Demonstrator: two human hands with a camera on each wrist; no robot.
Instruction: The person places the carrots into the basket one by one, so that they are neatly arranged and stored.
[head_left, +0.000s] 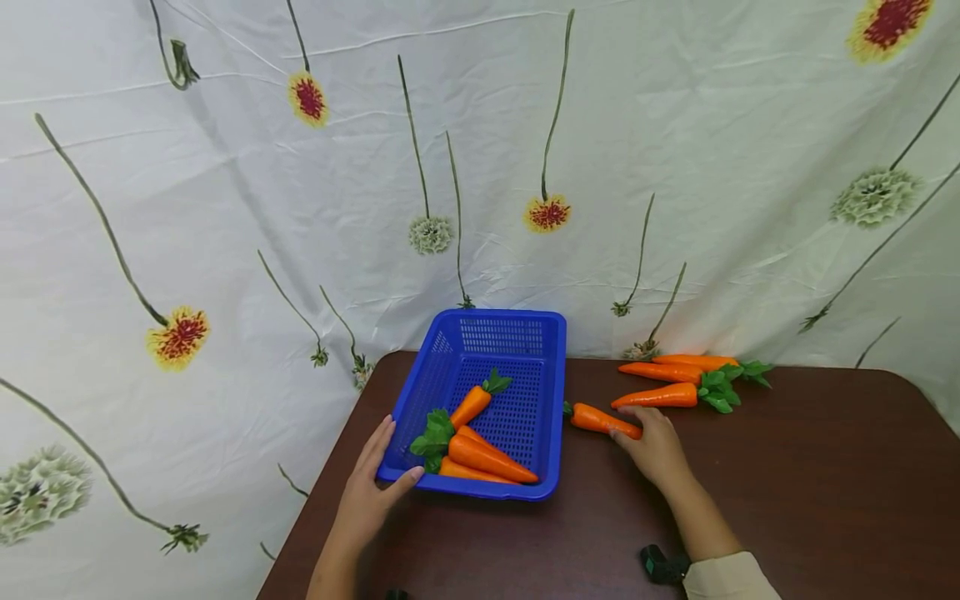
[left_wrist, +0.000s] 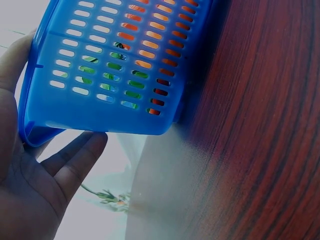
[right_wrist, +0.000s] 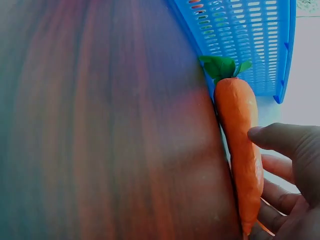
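Observation:
A blue plastic basket (head_left: 553, 400) stands on the table with several orange carrots (head_left: 491, 458) with green tops in its near left part. My left hand (head_left: 367, 492) rests at its near left corner, thumb on the near rim and straight fingers along the left side. In the left wrist view those fingers lie against the basket wall (left_wrist: 100, 112). Just right of the basket, my right hand (head_left: 654, 442) pinches a single carrot (right_wrist: 237, 120) near its narrow end, thumb on one side and fingers behind. That carrot's leafy top points to the basket wall.
Three more carrots (head_left: 671, 396) lie beyond my right hand, leaves to the right. The dark brown table (head_left: 817, 483) ends at a white cloth (head_left: 480, 167) printed with flowers. A small black device (head_left: 663, 565) sits by my right wrist.

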